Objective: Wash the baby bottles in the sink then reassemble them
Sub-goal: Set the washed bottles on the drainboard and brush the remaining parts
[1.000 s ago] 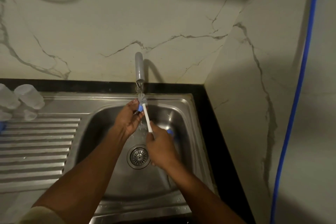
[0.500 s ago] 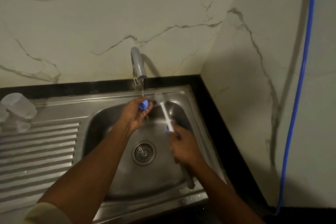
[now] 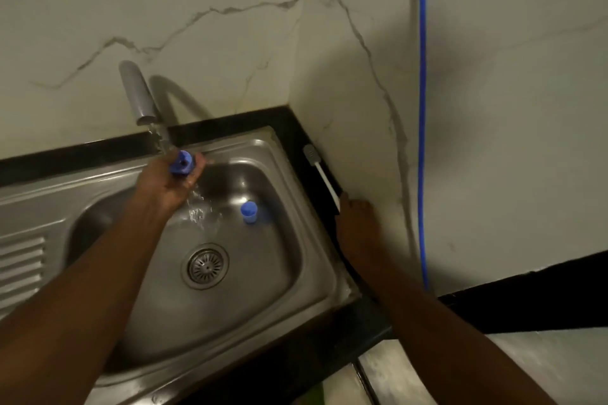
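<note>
Since half a second before, the right hand (image 3: 353, 220) had carried the brush (image 3: 320, 174) out of the basin to the narrow black counter strip (image 3: 297, 128) at two o'clock from the drain (image 3: 204, 266), squeezed between the sink rim (image 3: 292, 187) and the wall. Its fingers met the handle end, but whether they grasped it or had let go could not be told. The left hand (image 3: 171, 181) grasped a blue bottle ring (image 3: 181, 165) under the tap (image 3: 136, 92) stream at eleven o'clock. Inside the basin one blue cap (image 3: 249, 211) stood at one o'clock. The draining board (image 3: 19, 260) was cut off at nine o'clock.
</note>
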Available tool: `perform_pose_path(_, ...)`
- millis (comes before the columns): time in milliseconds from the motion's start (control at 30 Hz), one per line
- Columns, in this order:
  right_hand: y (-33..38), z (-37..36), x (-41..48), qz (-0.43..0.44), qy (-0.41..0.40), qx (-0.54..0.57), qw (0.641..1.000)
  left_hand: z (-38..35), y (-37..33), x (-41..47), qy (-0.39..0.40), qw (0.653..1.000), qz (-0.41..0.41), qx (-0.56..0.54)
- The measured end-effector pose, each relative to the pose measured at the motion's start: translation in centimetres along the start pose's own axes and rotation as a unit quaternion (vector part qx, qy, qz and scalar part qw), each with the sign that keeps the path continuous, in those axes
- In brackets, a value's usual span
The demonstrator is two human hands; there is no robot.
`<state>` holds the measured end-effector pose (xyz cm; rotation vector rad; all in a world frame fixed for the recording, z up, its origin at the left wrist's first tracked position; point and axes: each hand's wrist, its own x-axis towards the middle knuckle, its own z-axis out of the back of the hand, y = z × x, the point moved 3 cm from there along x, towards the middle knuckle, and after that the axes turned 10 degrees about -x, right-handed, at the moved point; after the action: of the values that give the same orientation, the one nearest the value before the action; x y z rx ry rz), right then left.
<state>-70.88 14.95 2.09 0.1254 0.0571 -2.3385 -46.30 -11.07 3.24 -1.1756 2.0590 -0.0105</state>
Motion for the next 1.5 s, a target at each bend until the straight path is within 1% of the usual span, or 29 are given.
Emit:
perform_pose_path(67,0.0,-0.8,-0.3,0.029,-0.027,-0.023,0.999,0.2,-0.3,0.6,-0.021,0.999,-0.034,-0.009)
perform_pose_path(133,-0.1,-1.4,-0.7,0.054,-0.07,0.047,0.995,0.0,-0.3,0.5,-0.031,0.998,-0.044,0.021)
perform_pose_path(200,-0.5,-1.8,-1.1,0.047,-0.093,0.125,0.987,-0.1,0.2,0.2,-0.027,0.998,-0.027,0.049)
perform_pose_path(233,-0.4,-2.0,-1.2,0.055,-0.119,0.14,0.981,-0.1,0.2,-0.1,-0.036,0.998,-0.029,0.045)
perform_pose_path(300,-0.3,-1.5,-2.0,0.074,-0.18,0.161,0.968,0.0,0.2,-0.6,-0.054,0.998,-0.043,0.001)
perform_pose_path(367,0.7,-0.5,-2.7,0.121,-0.23,0.174,0.95,-0.2,0.2,-1.3,-0.052,0.997,-0.058,-0.011)
perform_pose_path(400,1.6,0.2,-3.0,0.15,-0.243,0.178,0.942,-0.4,0.4,-1.9,-0.051,0.997,-0.063,0.001)
perform_pose_path(433,2.5,0.9,-3.2,0.177,-0.237,0.186,0.937,-0.4,0.6,-2.3,-0.05,0.997,-0.065,0.016)
perform_pose_path(500,4.9,1.8,-3.1,0.229,-0.191,0.209,0.931,-0.4,0.7,-2.8,-0.046,0.997,-0.068,0.003)
perform_pose_path(567,8.0,2.6,-2.5,0.269,-0.115,0.247,0.924,-0.2,0.5,-3.1,-0.033,0.997,-0.073,0.001)
perform_pose_path(633,12.3,3.5,-1.2,0.297,-0.027,0.32,0.899,0.3,0.5,-3.3,-0.027,0.995,-0.092,0.024)
perform_pose_path(700,17.2,4.4,0.3,0.289,0.069,0.395,0.869,0.5,0.7,-3.8,-0.029,0.993,-0.11,0.042)
perform_pose_path(767,21.9,4.4,1.6,0.262,0.164,0.431,0.848,0.4,1.0,-4.6,-0.038,0.99,-0.123,0.06)
perform_pose_path(833,25.6,3.8,2.5,0.264,0.21,0.42,0.843,0.5,1.5,-5.2,-0.045,0.989,-0.128,0.051)
perform_pose_path(900,27.8,3.0,3.1,0.274,0.227,0.435,0.827,0.1,1.5,-5.7,-0.042,0.99,-0.132,0.04)
perform_pose_path(933,28.3,2.8,3.2,0.256,0.235,0.471,0.81,-0.2,1.3,-5.9,-0.037,0.987,-0.14,0.071)
perform_pose_path(967,28.2,2.8,3.5,0.221,0.247,0.515,0.79,-0.5,1.2,-6.1,-0.036,0.98,-0.149,0.125)
perform_pose_path(1033,28.4,2.6,4.2,0.162,0.274,0.569,0.758,-0.7,0.7,-7.0,-0.061,0.952,-0.178,0.241)
perform_pose_path(1067,28.7,2.4,4.3,0.166,0.292,0.572,0.748,-0.4,0.6,-7.4,-0.077,0.936,-0.185,0.288)
perform_pose_path(1100,28.9,2.0,4.4,0.175,0.297,0.57,0.746,-0.1,0.5,-7.5,-0.085,0.922,-0.19,0.325)
perform_pose_path(1167,29.2,2.0,4.5,0.171,0.267,0.571,0.757,0.6,0.6,-7.7,-0.075,0.907,-0.198,0.363)
perform_pose_path(1200,29.4,2.2,4.4,0.173,0.248,0.554,0.775,0.7,0.7,-8.1,-0.072,0.909,-0.197,0.36)
perform_pose_path(1267,29.6,2.6,4.3,0.204,0.217,0.499,0.814,0.9,0.5,-8.8,-0.073,0.915,-0.193,0.348)
perform_pose_path(1333,29.5,2.9,4.9,0.208,0.177,0.47,0.839,0.6,0.2,-9.7,-0.067,0.903,-0.196,0.375)
perform_pose_path(1367,29.4,3.3,4.9,0.216,0.162,0.435,0.859,0.5,0.2,-10.1,-0.062,0.898,-0.192,0.391)
perform_pose_path(1433,29.7,3.6,4.6,0.275,0.166,0.3,0.898,0.3,0.1,-10.9,-0.06,0.898,-0.177,0.397)
perform_pose_path(1500,30.2,4.2,3.8,0.338,0.172,0.167,0.91,0.0,-0.2,-12.0,-0.066,0.892,-0.179,0.41)
